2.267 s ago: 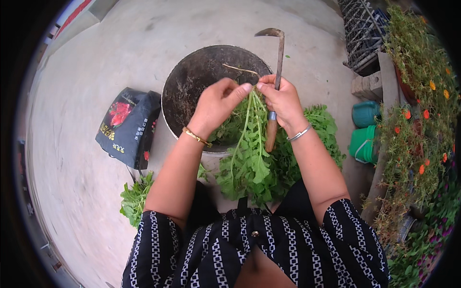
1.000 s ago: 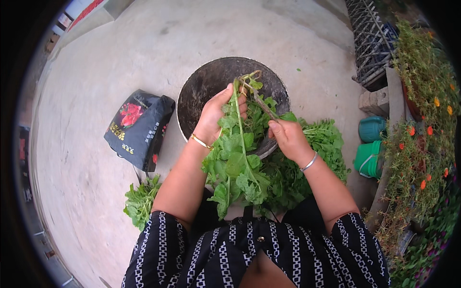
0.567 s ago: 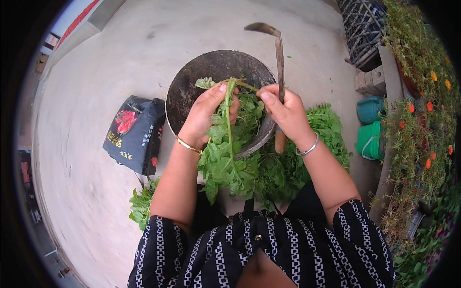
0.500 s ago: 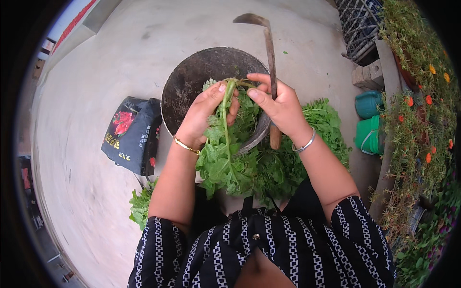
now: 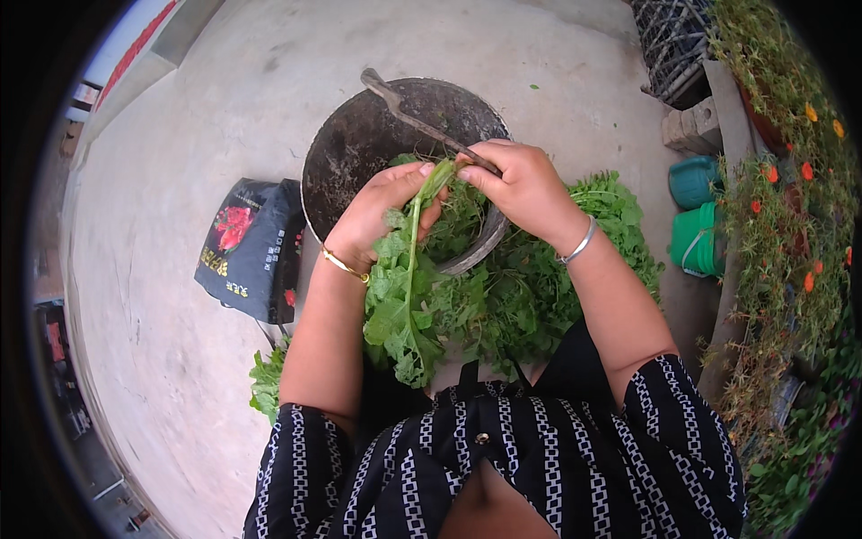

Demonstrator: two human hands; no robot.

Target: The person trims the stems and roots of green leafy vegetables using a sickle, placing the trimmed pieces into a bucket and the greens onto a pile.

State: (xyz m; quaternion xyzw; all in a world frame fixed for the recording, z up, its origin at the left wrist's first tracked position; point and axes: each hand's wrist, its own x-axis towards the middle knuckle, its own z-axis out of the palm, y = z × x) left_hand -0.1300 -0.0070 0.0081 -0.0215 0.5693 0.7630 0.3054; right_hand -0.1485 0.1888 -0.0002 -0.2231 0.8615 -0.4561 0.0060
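My left hand (image 5: 382, 211) pinches the thick pale stem end of a leafy green plant (image 5: 409, 296), whose broad leaves hang down toward me. Close beside it, my right hand (image 5: 528, 190) grips a sickle (image 5: 422, 128) with a wooden handle. The sickle slants up to the left, its blade seen nearly edge-on, and the right fingertips meet the stem end. Both hands are over the near rim of a dark, worn bucket (image 5: 346, 148) with cut greens (image 5: 462, 225) inside. A heap of leafy greens (image 5: 620, 220) lies around the bucket's near right side.
A black bag with a red flower print (image 5: 256, 247) stands left of the bucket, with more leaves (image 5: 268, 386) nearer me. To the right are a teal container (image 5: 694, 182), a green bucket (image 5: 698, 241), bricks (image 5: 693, 128) and a bed of orange flowers (image 5: 772, 234).
The sickle has swung from upright to slanting left across the bucket. My right hand has come closer to the stem end, and the plant is tilted slightly left.
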